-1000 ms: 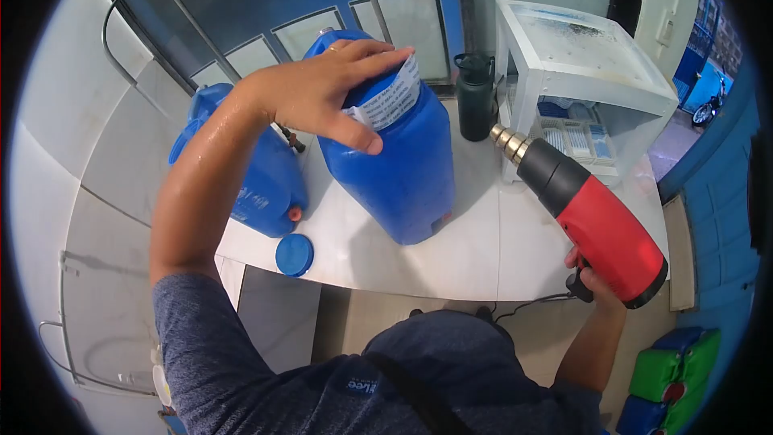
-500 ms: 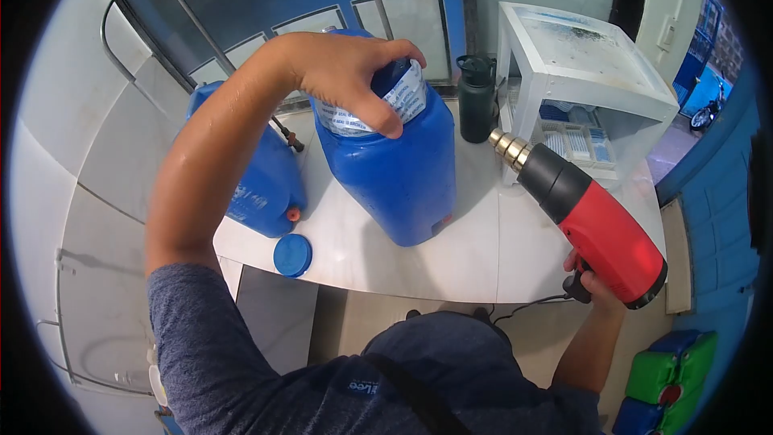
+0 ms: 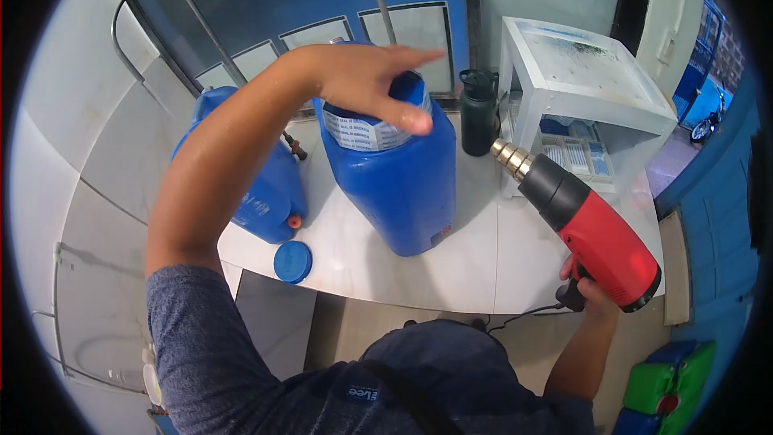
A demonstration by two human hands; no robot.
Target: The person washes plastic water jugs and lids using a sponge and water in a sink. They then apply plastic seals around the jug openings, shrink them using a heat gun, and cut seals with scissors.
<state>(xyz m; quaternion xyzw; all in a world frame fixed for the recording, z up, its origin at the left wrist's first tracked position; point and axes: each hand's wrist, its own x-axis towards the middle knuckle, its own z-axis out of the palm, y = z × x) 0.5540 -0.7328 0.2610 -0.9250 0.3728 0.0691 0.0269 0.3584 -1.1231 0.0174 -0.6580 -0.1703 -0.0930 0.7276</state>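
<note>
My right hand [image 3: 592, 283] grips the handle of a red and black heat gun [image 3: 600, 234], its metal nozzle pointing up and left. In front of me a tall blue plastic water container [image 3: 394, 193] stands upright on the counter. Around its neck is a loose printed plastic seal band [image 3: 362, 132], rising above the rim like a collar. My left hand [image 3: 374, 84] is over the top of the container with thumb and fingers spread, beside the band. Whether its palm touches the band I cannot tell.
A second blue container [image 3: 270, 193] with a red spout stands left, near a round blue cap [image 3: 292, 262]. A dark green bottle [image 3: 478, 117] and a white shelf unit [image 3: 592, 84] stand at the back right. The gun's cord [image 3: 523, 316] hangs past the white counter's [image 3: 459, 286] front edge.
The fingers of my left hand have opened away from the seal band and the hand has shifted slightly right. The heat gun stays in my right hand, almost unmoved.
</note>
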